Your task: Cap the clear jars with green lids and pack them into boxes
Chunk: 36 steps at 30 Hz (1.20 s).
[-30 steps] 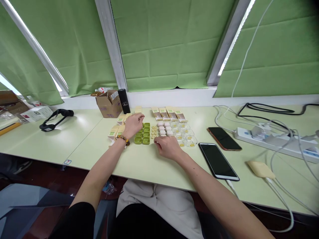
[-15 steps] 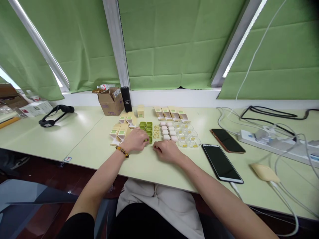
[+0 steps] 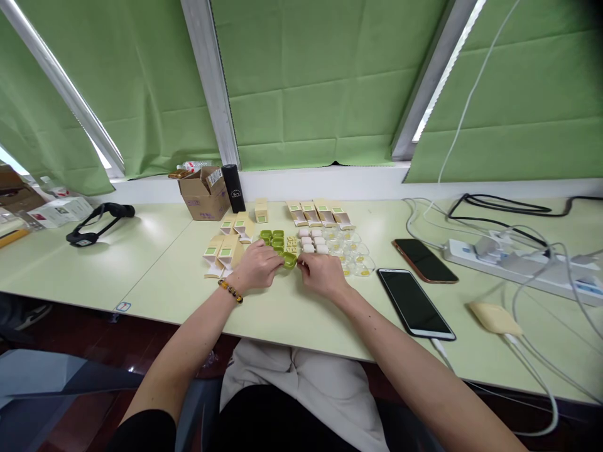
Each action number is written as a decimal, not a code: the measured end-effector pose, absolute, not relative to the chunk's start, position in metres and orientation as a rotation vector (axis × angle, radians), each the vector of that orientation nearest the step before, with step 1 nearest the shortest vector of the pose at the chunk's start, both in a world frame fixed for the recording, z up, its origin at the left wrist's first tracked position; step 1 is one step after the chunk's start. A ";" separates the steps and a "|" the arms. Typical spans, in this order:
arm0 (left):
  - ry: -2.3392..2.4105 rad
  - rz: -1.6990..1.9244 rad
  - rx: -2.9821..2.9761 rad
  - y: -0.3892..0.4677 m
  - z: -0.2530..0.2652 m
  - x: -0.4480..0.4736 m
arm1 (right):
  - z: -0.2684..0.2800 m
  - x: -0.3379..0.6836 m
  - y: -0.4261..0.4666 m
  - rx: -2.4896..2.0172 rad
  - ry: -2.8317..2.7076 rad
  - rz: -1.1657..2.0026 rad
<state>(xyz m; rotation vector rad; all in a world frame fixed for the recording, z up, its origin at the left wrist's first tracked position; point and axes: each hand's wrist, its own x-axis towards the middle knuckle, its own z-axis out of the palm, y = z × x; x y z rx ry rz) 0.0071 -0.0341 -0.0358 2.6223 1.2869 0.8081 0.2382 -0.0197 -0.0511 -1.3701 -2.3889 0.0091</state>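
Note:
A small green square cup [image 3: 289,260] sits between my two hands, just above the table. The fingers of my left hand [image 3: 257,267] are closed on its left side. My right hand [image 3: 323,274] is in a pinch at its right edge; whether something tiny is between the fingertips is hidden. Beyond the hands stand more green cups [image 3: 272,235]. Next to them lie small yellow pieces [image 3: 292,241], then rows of pale pink and white rounded blocks [image 3: 311,238]. Clear plastic covers [image 3: 360,257] with yellow spots lie to the right.
Cream paper boxes [image 3: 229,252] stand on the left, with several others [image 3: 321,215] at the back. Behind are a cardboard box [image 3: 202,198] and a black cylinder [image 3: 234,189]. Two phones [image 3: 414,304], a power strip [image 3: 518,267] and cables occupy the right. Black headgear [image 3: 98,226] lies far left.
My left hand has drawn one green cup from the group toward the right and nearer to me. My right hand has come up to the cup's right edge. The view has shifted slightly.

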 end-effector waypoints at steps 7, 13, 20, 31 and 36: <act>1.193 1.310 2.206 -0.035 -0.040 0.019 | -0.059 0.241 -0.018 -1.128 -2.046 0.202; 0.776 1.322 1.359 -0.031 -0.033 0.038 | -0.063 0.238 -0.015 -0.795 -1.888 0.403; 0.638 1.040 1.103 -0.023 -0.025 0.054 | -0.054 0.238 -0.019 -0.791 -1.793 0.433; 0.966 1.536 1.852 -0.018 -0.053 0.047 | -0.053 0.237 -0.014 -0.608 -1.570 0.897; 1.065 1.524 2.659 -0.023 -0.047 0.038 | -0.058 0.237 -0.010 -0.607 -1.608 0.943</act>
